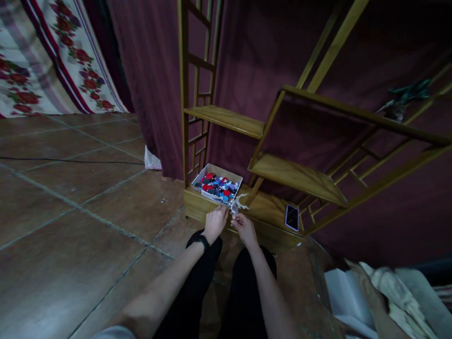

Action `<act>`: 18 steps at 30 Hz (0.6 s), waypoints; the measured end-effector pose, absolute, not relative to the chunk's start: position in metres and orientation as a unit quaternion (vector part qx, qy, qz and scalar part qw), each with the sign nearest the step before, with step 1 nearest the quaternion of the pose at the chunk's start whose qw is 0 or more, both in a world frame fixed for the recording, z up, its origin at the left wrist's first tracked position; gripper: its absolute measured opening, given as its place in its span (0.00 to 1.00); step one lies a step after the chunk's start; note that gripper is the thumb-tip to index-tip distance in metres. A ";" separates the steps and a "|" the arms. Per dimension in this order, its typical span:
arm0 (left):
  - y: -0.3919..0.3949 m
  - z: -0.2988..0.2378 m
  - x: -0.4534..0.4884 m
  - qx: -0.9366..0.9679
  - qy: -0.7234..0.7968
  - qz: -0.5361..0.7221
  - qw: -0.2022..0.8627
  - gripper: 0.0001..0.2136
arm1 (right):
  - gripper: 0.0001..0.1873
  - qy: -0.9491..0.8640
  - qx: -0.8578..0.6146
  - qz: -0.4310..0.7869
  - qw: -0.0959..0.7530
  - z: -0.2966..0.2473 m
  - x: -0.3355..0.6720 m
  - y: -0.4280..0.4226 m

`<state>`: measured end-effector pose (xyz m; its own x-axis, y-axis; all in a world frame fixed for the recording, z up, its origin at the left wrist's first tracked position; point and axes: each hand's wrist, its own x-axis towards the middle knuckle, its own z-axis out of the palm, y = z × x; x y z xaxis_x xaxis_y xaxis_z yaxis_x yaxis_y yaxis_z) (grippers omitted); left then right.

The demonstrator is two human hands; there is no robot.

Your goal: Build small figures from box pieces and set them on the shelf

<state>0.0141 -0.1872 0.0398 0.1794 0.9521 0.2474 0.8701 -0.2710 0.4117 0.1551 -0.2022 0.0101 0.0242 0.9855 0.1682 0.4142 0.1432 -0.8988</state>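
Between my two hands is a small silvery-white figure with branching, antler-like parts (241,201); its exact kind is too small to make out. My left hand (216,222), with a dark band on the wrist, has its fingers closed at the figure's left side. From the right, my right hand (244,228) pinches its lower part. Just beyond my left hand, a shallow white box (202,193) holds many small red, blue, black, white and purple pieces. The box rests on the low wooden ledge of a shelf unit.
A phone (292,217) lies on the ledge (270,210) to the right. Wooden shelves (296,176) and posts rise before a dark red curtain (240,70). A cable (70,161) crosses the tiled floor at left. A white box (348,296) and cloth (399,296) are at lower right.
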 end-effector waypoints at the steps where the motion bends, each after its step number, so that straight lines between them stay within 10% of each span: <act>1: -0.184 0.037 0.016 0.750 0.606 0.246 0.102 0.10 | 0.06 -0.620 -0.565 0.320 0.440 0.012 0.153 -0.202; 18: -0.153 0.010 0.030 0.515 0.384 0.496 0.584 0.13 | 0.10 -0.627 -0.564 0.233 0.485 0.042 0.151 -0.212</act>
<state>0.0304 -0.1525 0.0100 0.2136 0.9749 0.0625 -0.1841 -0.0226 0.9827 0.1511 -0.2121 0.0423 0.1054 0.9327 0.3448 0.4807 0.2558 -0.8387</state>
